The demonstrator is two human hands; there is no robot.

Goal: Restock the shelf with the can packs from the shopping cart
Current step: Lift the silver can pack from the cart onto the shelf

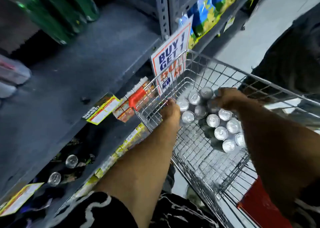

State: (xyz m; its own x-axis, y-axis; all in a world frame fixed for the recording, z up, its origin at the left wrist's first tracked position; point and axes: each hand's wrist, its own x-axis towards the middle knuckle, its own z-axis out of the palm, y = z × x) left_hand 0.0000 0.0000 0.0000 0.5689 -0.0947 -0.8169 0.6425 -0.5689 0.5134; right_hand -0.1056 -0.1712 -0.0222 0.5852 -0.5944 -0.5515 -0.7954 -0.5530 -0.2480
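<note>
Store aisle, grey shelf (83,75) at left, mostly bare. Left hand (170,111) pressed to near side of far can pack (195,105), right hand (228,99) clamped over its far edge, inside shopping cart (199,151). Advised: lift level, support underneath. 2nd can pack (226,131) alongside. Fingertips hidden; wrap indistinct; upper shelf stock blurred.

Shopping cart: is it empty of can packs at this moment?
No: two can packs sit in the shopping cart, and both hands grip the farther pack.
</note>
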